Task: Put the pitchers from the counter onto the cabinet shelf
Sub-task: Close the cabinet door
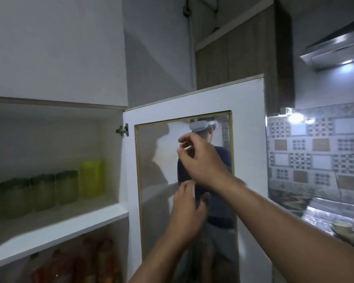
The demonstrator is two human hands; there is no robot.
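Fingers [184, 142] of the right hand [200, 162] are loosely curled with small gaps between them, raised in front of the glass pane of the open cabinet door [247, 127]; they hold nothing that can be made out, though motion blur softens the fingertips. Below it, the left hand [187, 209] reaches up with its fingers relaxed and nearly straight, close against the pane; whether they actually touch the glass cannot be told. Neither hand carries a pitcher.

On the cabinet shelf [55, 227] to the left stands a row of pale green containers with darker lids [43, 193], side by side, and just beside them, at the right end of the row, a taller bright yellow-green container [92, 177]; blur makes it unclear whether any of these are pitchers. Under the shelf sit reddish packets [94, 260]. At far right, a cup on a saucer [342, 226] rests on the table [315, 217] beneath the patterned wall tiles [315, 152].
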